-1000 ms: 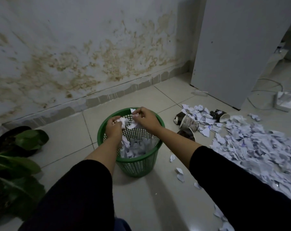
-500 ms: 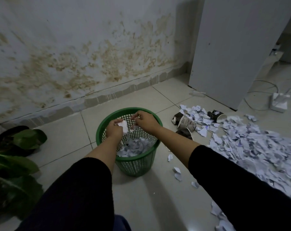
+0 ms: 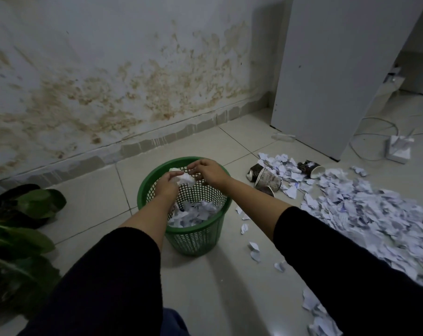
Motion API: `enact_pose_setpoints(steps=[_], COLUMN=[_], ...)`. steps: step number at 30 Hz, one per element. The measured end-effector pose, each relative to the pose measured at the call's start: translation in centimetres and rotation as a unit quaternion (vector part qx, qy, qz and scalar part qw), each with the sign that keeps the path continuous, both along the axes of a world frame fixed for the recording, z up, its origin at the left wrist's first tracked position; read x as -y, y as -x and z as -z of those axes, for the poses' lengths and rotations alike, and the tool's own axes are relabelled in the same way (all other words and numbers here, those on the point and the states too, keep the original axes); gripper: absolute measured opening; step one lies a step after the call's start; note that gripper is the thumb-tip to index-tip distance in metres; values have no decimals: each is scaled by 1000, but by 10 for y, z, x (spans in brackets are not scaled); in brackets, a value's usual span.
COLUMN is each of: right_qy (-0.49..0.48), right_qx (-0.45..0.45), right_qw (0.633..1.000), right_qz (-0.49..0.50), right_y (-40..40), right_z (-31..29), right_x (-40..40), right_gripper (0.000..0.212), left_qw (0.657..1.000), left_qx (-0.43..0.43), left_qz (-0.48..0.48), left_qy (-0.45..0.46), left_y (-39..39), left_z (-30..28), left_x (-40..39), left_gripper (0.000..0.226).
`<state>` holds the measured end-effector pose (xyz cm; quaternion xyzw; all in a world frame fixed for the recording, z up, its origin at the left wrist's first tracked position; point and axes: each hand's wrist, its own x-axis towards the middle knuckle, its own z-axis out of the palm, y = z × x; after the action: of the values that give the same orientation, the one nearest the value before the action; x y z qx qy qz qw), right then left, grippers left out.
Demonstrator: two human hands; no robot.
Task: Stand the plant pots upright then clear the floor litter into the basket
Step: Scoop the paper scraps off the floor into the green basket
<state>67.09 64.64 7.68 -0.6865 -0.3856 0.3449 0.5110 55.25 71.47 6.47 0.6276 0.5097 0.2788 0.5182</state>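
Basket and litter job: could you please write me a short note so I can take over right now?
Left hand holds a paper wad over the green basket; right hand is above the rim with loosely curled fingers, and whether it holds a scrap I cannot tell.
Done: a layer of paper scraps lies in the basket; the plants sit at left, pots mostly hidden.
Left: drop the wad, then clear the big paper pile, the paper cups beside it, and the stray bits near the basket.
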Motion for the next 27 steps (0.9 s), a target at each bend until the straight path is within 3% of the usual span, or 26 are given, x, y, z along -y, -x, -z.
enact_pose_setpoints(steps=[4, 9, 14, 19, 22, 25, 27], right_qy=[7, -6, -20, -15, 8, 19, 18], right_qx=[-43, -66, -105, -107, -108, -103, -108], right_qw=[999, 998, 994, 994, 994, 994, 994], right_qz=[0, 14, 5, 5, 0, -6, -10], right_y=[-5, -14, -19, -18, -16, -13, -12], right_z=[-7, -17, -23, -28, -27, -28, -30], right_x=[5, 18, 27, 31, 29, 28, 29], right_gripper=[27, 27, 26, 31, 35, 40, 43], left_qw=[999, 985, 985, 991, 992, 989, 989], left_qx=[14, -111, -162, -33, -38, 54, 63], left_qz=[-26, -130, -50, -129, -108, -61, -52], left_qy=[-14, -32, -34, 22, 50, 124, 126], left_y=[-3, -5, -6, -12, -9, -11, -12], left_z=[-4, -9, -13, -23, -22, -25, -26], left_x=[2, 2, 13, 12, 11, 10, 9], left_gripper=[26, 16, 13, 33, 43, 49, 50])
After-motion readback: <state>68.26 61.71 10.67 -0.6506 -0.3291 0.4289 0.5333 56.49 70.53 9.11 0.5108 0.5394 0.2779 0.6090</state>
